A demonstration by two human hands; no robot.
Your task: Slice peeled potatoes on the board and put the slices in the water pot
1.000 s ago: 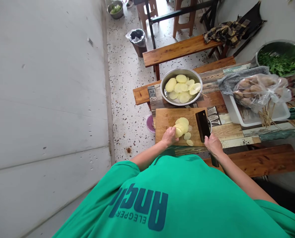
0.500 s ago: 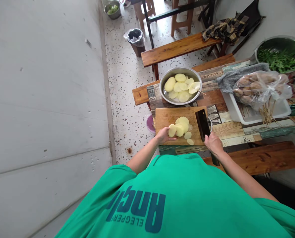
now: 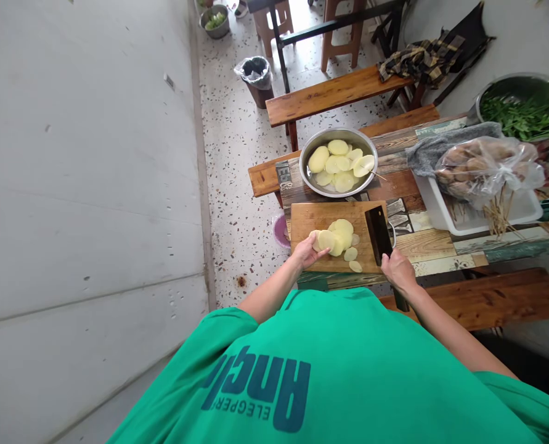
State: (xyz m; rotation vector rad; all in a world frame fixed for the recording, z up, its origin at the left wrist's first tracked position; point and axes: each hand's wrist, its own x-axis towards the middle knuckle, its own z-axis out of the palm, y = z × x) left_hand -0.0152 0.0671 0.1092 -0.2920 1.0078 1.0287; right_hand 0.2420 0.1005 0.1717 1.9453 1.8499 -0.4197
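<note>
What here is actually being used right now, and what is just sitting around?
In use: left hand holding potato slices; right hand gripping cleaver; cutting board; steel bowl.

Lying about: bagged potatoes, white tray, bowl of greens, bin, benches.

On our green T-shirt (image 3: 348,364), seen upside down, we read large dark letters "Ancl" above smaller "ELEGPER", partly cut off, on the patterned tabletop (image 3: 284,176) by the bowl we read "YEB&"
</note>
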